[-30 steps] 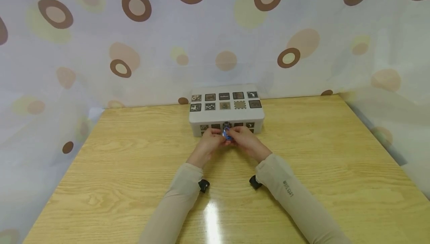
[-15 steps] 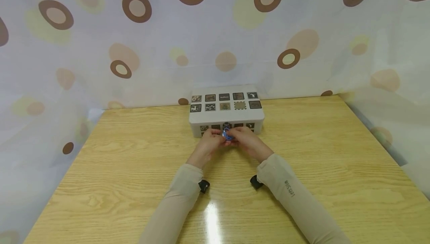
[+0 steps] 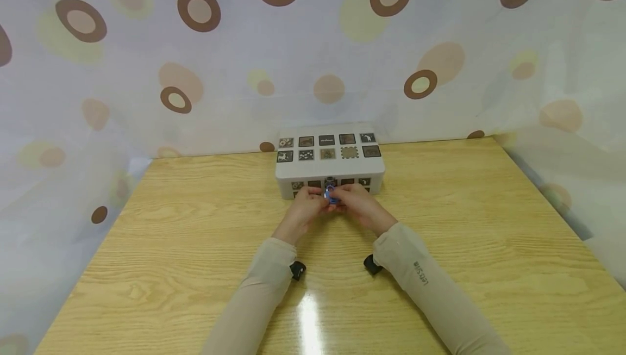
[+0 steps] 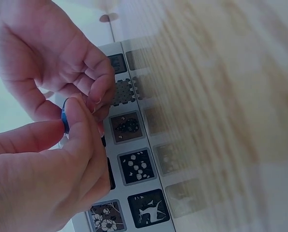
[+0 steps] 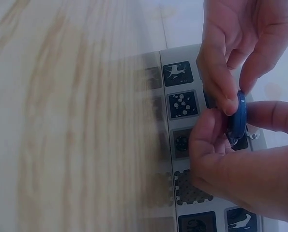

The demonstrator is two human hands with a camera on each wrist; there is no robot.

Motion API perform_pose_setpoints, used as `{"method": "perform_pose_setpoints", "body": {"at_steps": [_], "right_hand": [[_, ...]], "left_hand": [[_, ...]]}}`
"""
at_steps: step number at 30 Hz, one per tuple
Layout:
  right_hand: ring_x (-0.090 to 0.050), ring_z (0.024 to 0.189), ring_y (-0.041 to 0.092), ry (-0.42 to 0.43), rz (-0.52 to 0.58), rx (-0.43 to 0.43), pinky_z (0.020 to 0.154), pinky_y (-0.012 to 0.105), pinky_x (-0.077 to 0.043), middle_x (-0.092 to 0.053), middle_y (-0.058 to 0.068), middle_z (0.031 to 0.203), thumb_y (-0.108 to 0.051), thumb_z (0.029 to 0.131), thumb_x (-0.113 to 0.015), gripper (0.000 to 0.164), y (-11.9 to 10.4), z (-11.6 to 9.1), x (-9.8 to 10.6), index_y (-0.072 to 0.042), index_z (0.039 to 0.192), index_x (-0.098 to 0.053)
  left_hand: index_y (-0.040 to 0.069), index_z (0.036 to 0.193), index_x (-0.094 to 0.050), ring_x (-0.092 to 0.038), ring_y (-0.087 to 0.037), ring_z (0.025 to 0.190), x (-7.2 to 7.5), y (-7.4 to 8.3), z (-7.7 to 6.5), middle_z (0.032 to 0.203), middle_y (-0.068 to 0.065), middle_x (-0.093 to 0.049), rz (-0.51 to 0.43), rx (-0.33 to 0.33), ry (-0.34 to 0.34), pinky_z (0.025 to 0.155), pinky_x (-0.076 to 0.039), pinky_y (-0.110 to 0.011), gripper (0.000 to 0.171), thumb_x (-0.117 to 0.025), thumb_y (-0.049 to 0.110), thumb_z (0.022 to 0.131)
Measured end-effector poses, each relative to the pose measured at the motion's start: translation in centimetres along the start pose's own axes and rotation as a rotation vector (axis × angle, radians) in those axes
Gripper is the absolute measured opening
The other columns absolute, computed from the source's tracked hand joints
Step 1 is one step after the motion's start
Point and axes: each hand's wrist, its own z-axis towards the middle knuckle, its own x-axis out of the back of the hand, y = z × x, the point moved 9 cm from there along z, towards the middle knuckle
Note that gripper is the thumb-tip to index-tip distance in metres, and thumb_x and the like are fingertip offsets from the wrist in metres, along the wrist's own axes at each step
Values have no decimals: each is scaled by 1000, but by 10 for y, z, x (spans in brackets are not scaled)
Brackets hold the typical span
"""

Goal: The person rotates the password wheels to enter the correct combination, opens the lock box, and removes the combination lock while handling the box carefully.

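A small round blue disc [image 3: 331, 195] is between both hands, in front of a white box [image 3: 326, 168] patterned with dark picture squares. My left hand [image 3: 303, 208] pinches one edge of the disc between thumb and fingers. On the other side, the thumb and curled fingers of my right hand [image 3: 361, 206] grip it too. Edge-on in the right wrist view, the blue disc [image 5: 238, 116] looks thin, with a shiny metal piece [image 5: 252, 136] right behind it. A metal latch [image 3: 330, 180] sits on the box's front, just above the disc. The fingers hide part of the box front.
The box stands with its lid down at the back of a wooden table [image 3: 195, 246], against a wall covering [image 3: 293, 61] with circles on it. More of that covering hangs at the left and right. Black straps [image 3: 373, 265] show at both wrists.
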Motion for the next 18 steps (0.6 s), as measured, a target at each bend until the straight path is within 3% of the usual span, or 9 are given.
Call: {"method": "perform_pose_setpoints", "body": {"at_steps": [9,18], "right_hand": [[-58,69,7,-10,-1,24,68,21,-53,-59,6,87,-5,98,-46,34,-3,-2,-1,23,118,-50],[-58,69,8,-9,-18,40,67,21,-53,-60,5,86,-6,97,-47,33,-4,-4,-2,21,116,-52]], "left_hand": [[-13,128,-35,-58,-12,69,0,3,-1,87,-10,-50,3,-39,12,79,-56,-25,41,-48,-17,89],[-12,126,-38,-57,-12,67,1,4,-1,86,-10,-51,28,-50,27,75,-57,-24,39,-49,-16,90]]}}
